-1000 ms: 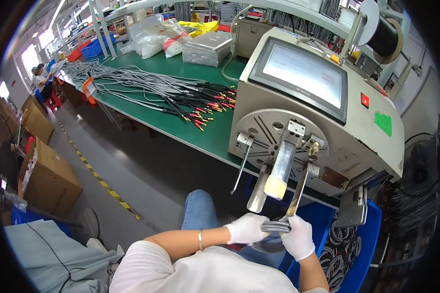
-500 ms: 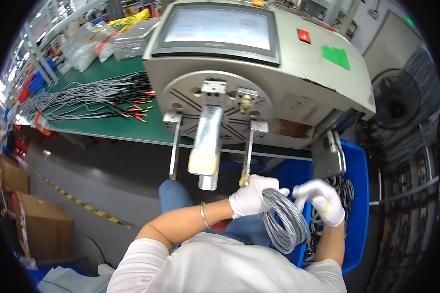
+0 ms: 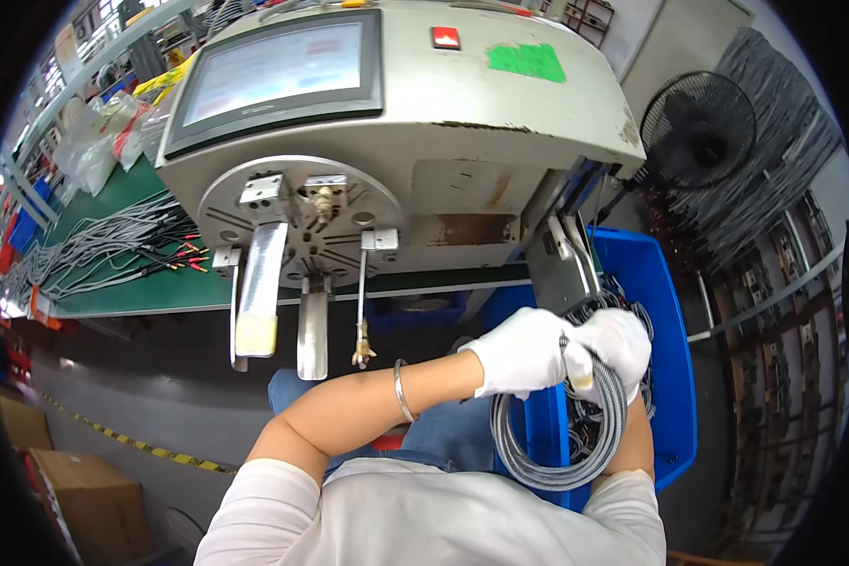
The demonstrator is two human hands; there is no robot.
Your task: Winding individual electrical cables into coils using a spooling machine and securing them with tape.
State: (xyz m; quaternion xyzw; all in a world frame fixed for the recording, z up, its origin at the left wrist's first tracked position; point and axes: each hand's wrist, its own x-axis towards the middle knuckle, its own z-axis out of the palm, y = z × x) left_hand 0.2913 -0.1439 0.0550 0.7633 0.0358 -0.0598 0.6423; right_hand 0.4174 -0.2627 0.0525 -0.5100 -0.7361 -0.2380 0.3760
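Observation:
A coil of grey braided cable (image 3: 511,460) hangs from my two white-gloved hands, in front of a blue bin. My left hand (image 3: 524,354) is closed at the top of the coil. Pressed up against it, my right hand (image 3: 615,347) is closed on the coil's upper right side. The fingertips of both hands are partly hidden where they meet. To the left stands a winding machine with a round slotted plate (image 3: 297,212). Bars stick out from this plate, one of them a flat metal bar with a yellowish tip (image 3: 257,335).
The blue bin (image 3: 674,377) at the right holds several coiled cables. A touch screen (image 3: 278,75) tops the machine (image 3: 500,141). Loose grey cables (image 3: 94,250) lie on the green table (image 3: 132,297). A black fan (image 3: 698,132) stands at the right, cardboard boxes (image 3: 94,500) at the lower left.
My view has turned right, so the machine sits further left. My right hand has closed in beside my left at the coil's top, and the coil now faces me as a wide ring.

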